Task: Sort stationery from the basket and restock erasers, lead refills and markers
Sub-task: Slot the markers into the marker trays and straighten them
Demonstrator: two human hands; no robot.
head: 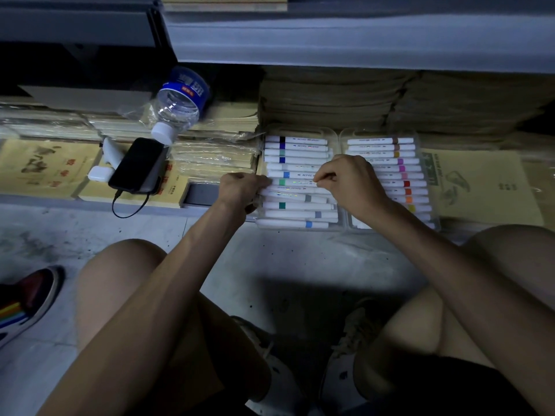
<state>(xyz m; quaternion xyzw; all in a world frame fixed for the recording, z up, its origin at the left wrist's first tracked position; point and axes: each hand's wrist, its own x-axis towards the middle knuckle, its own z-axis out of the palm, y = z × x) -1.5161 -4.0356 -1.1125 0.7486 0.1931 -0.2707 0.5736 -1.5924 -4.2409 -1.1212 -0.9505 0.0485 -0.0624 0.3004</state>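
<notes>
On the lowest shelf level, a squatting person reaches both forearms forward over the knees. Left hand [243, 190]: knuckles up, fingers curled, fingertips closed on the left end of the green-banded marker [295, 182]. Right hand [351, 181]: wrist raised, thumb and forefinger pinched together on the same marker's right portion; the remaining fingers are folded under.

That marker lies about midway down the row in the left case [335, 226], a clear plastic tray holding white-barrelled markers with black, blue, green and grey bands, all laid crosswise. The right case [420, 139] sits just beside it, touching or nearly so, with brown, pink, red, orange and yellow bands; the right wrist covers part of it.

Both cases reach the shelf's front edge. Behind them stands a stack of brown paper [330, 97], under an overhanging shelf board [330, 40]. Left of the cases: a phone [136, 165] with a cable attached and a tilted water bottle [180, 100]. Floor [75, 223] lies open in front.
</notes>
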